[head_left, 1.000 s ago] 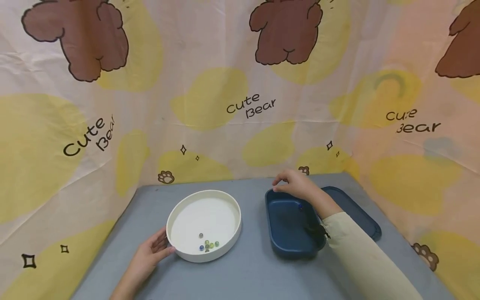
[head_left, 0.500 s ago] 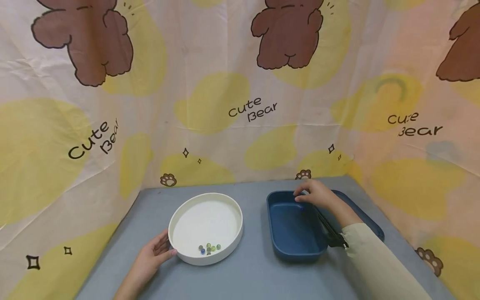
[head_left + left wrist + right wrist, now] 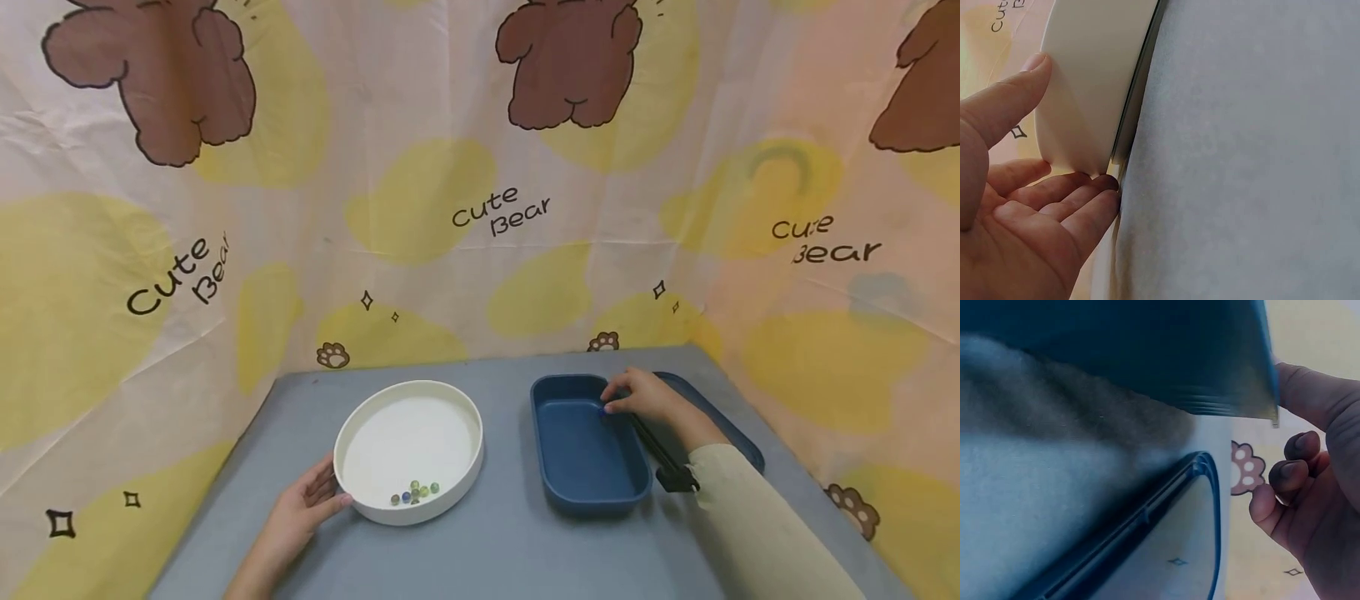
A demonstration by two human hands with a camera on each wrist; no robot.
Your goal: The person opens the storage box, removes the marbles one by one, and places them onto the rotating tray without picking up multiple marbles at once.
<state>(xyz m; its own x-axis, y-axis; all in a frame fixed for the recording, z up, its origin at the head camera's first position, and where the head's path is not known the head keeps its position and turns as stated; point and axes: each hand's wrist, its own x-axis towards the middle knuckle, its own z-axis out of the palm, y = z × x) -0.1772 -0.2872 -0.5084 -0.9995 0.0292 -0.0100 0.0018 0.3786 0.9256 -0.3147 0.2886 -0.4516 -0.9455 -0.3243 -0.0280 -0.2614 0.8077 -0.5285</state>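
A round white dish (image 3: 408, 433) stands on the grey tabletop, with several small glass marbles (image 3: 415, 492) gathered near its front edge: yellow-green, brownish and one blue. My left hand (image 3: 300, 504) rests against the dish's left side. In the left wrist view its thumb and fingertips touch the outer wall (image 3: 1088, 87). My right hand (image 3: 648, 400) reaches over the right wall of a deep blue rectangular box (image 3: 588, 454). A blue marble (image 3: 603, 411) lies in the box right at the thumb tip. I cannot tell whether the fingers pinch it. In the right wrist view, curled fingers (image 3: 1288, 475) show outside the box.
A dark blue lid (image 3: 723, 425) lies right of the box, partly behind my right arm. A black wrist mount (image 3: 675, 477) hangs beside the box's right wall. A bear-printed cloth (image 3: 510, 275) encloses the table at the back and sides.
My right hand has moved from above the box's far edge rightward and down to the blue marble. A brownish marble has rolled forward in the dish to the others. The left hand stays at the dish.
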